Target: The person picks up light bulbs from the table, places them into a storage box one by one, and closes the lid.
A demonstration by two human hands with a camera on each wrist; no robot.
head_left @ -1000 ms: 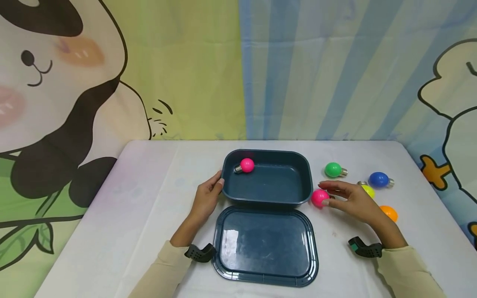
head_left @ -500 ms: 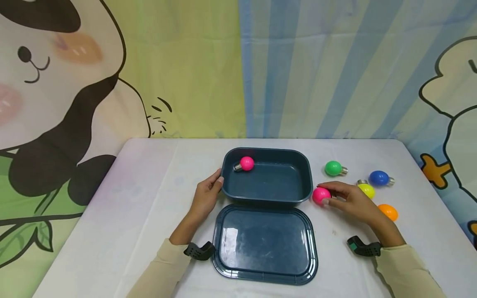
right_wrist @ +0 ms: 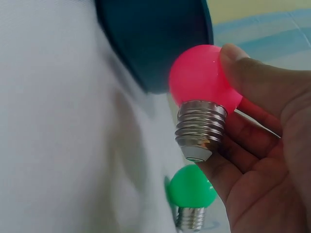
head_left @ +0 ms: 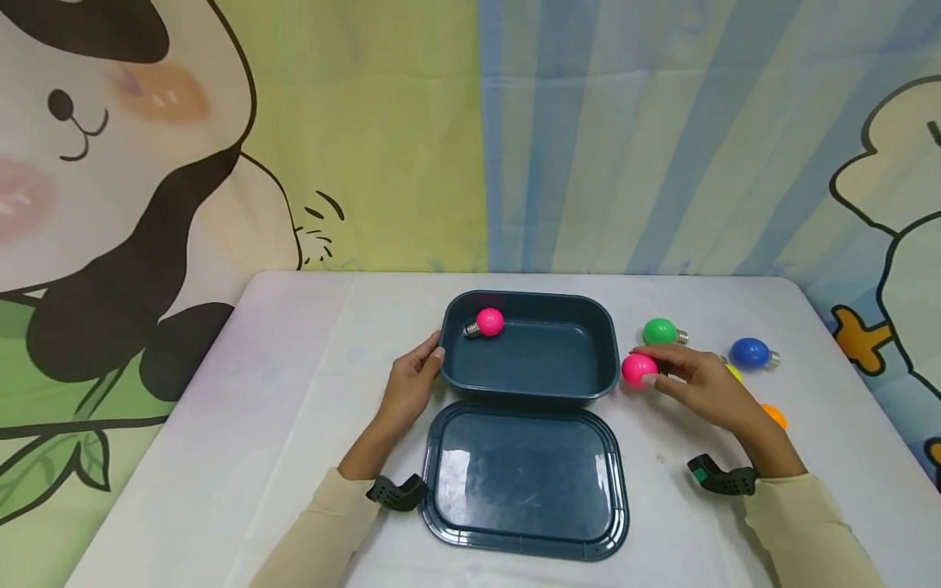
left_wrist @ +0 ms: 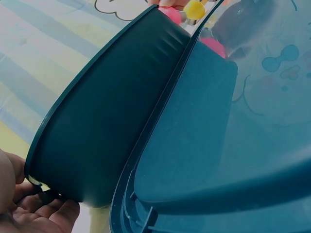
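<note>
1. One white table (head_left: 316, 351) lies under it all.
2. A deep, dark blue box (head_left: 540, 357) stands behind a flat, shiny lid (head_left: 525, 482).
3. The left hand (head_left: 407, 388), part curled, grips the box's left end; the right hand (head_left: 702, 388), part curled too, pinches the held bulb (right_wrist: 201, 92).
4. The held bulb is round, smooth and bright pink, with a ridged silver screw end, just beside the box's right side. Another pink bulb (head_left: 488, 322) lies inside.
</note>
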